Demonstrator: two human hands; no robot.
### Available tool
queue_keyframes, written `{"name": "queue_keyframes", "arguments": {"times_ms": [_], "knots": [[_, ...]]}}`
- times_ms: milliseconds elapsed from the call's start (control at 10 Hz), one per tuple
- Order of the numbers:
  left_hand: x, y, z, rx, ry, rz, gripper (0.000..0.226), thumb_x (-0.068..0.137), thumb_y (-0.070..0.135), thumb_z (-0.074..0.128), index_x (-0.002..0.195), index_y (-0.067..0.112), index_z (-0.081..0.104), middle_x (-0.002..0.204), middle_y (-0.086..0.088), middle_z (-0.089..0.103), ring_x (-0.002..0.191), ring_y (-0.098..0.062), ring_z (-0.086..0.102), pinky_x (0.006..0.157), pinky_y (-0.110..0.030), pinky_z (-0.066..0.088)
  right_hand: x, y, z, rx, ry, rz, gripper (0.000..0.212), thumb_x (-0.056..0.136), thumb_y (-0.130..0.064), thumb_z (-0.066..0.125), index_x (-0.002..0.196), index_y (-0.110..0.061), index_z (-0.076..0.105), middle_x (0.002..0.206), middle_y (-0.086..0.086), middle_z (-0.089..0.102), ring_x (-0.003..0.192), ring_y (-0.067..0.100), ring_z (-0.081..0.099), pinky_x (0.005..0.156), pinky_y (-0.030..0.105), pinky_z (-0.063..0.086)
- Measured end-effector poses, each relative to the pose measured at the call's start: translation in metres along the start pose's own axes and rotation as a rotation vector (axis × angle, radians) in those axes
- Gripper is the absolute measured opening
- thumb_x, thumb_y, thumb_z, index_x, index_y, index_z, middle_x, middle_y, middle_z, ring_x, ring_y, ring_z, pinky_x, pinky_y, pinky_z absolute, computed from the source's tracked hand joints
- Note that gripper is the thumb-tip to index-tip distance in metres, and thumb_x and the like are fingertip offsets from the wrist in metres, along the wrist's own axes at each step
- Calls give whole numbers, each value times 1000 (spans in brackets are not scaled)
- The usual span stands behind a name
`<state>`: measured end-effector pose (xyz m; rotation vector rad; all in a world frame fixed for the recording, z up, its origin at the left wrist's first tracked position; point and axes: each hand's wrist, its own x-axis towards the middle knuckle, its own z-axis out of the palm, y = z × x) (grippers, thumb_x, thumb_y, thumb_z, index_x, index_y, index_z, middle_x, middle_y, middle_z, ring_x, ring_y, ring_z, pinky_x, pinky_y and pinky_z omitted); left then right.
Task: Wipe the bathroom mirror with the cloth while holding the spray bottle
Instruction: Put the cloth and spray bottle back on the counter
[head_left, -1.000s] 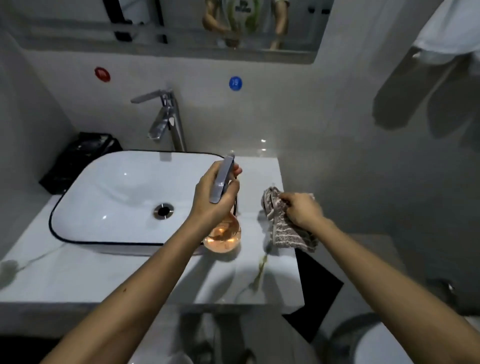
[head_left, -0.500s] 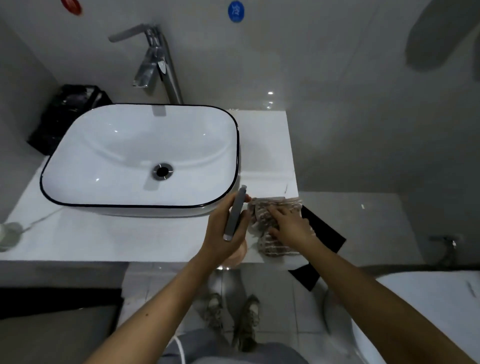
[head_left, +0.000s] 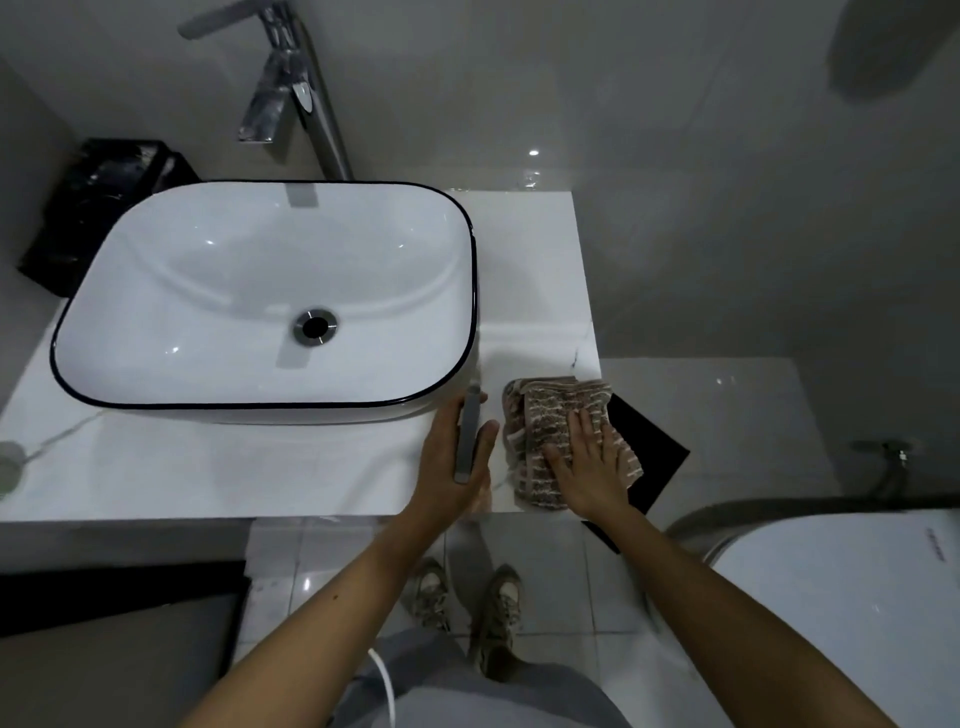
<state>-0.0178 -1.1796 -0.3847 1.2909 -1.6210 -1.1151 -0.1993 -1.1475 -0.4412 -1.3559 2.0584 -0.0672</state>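
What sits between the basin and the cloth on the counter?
The left hand gripping the spray bottle; beyond it only bare counter, in the head view.

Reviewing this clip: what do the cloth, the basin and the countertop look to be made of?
Cloth: woven terry-like fabric, brown and beige stripes, matte, rumpled under the flat right hand. Basin: probably glazed ceramic, glossy white with sharp highlights and a thin dark rim line. Countertop: polished marble or marble-look stone, white with faint grey veins; which one cannot be told.
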Motion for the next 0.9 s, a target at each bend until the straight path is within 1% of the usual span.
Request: {"name": "queue_keyframes", "arguments": {"times_ms": [100, 200, 300, 400, 500, 600, 700, 800, 900], "knots": [[6, -11, 2, -22, 20, -43, 33, 83, 37, 56, 111, 23, 43, 90, -16, 59, 74, -25, 60, 67, -31, 49, -2, -1, 1, -9, 23, -15, 67, 95, -53, 25, 147, -27, -8, 158, -4, -12, 144, 23, -18, 118, 49, -7], [13, -16, 4, 12, 2, -49, 49, 78, 42, 62, 117, 24, 40, 95, -21, 59, 78, -27, 58, 72, -34, 49, -2, 0, 1, -25, 10, -21, 68, 95, -52, 27, 147, -26, -9, 158, -3, -13, 144, 24, -19, 118, 50, -6], [17, -10, 4, 19, -35, -46, 56, 72, 43, 68, 116, 31, 37, 81, -7, 59, 58, -7, 56, 64, -31, 49, -1, 0, 0, -27, 9, -25, 69, 95, -52, 28, 147, -26, -8, 158, -3, -13, 144, 24, -19, 118, 50, -7], [15, -13, -1, -73, -124, -38, 68, 70, 43, 70, 124, 19, 36, 61, 1, 54, 46, -12, 56, 54, -35, 50, 0, 2, -2, -32, -11, -35, 71, 94, -54, 29, 147, -26, -8, 158, -3, -14, 143, 25, -19, 118, 50, -7], [15, -14, -11, 4, -193, -47, 77, 72, 29, 74, 134, 17, 30, 66, 6, 56, 55, -3, 60, 58, -20, 50, 4, 5, -3, -65, -23, -75, 85, 82, -69, 22, 148, -24, -5, 159, 0, -10, 144, 27, -16, 119, 50, -3], [9, -20, -21, 91, -178, -114, 79, 69, 28, 77, 125, 48, 24, 96, 11, 60, 80, 6, 62, 70, -17, 51, 5, 4, -6, -82, -24, -70, 86, 78, -65, 21, 148, -22, -4, 159, 2, -7, 145, 28, -14, 119, 49, -1], [0, -32, -28, 147, -195, -195, 85, 60, 49, 74, 131, 48, 27, 129, 5, 51, 113, -13, 55, 94, -34, 49, 5, 5, -7, -114, -63, -69, 101, 72, -84, 19, 148, -23, -5, 159, 1, -8, 145, 28, -13, 119, 48, 0], [-3, -37, -42, 184, -237, -252, 58, 65, 46, 72, 116, 38, 47, 113, 18, 59, 109, -11, 56, 86, -10, 43, 7, -8, -28, -221, -131, -71, 111, 64, -89, 14, 148, -20, -6, 159, 3, -6, 146, 28, -7, 120, 43, 2], [-26, -28, -67, 182, -193, -258, 27, 71, 46, 62, 97, 43, 57, 99, 29, 64, 95, -1, 63, 82, -13, 48, 9, -9, -36, -182, -178, -75, 115, 61, -89, 26, 149, -18, 8, 159, 5, 8, 145, 26, 11, 119, 40, 13]]}}
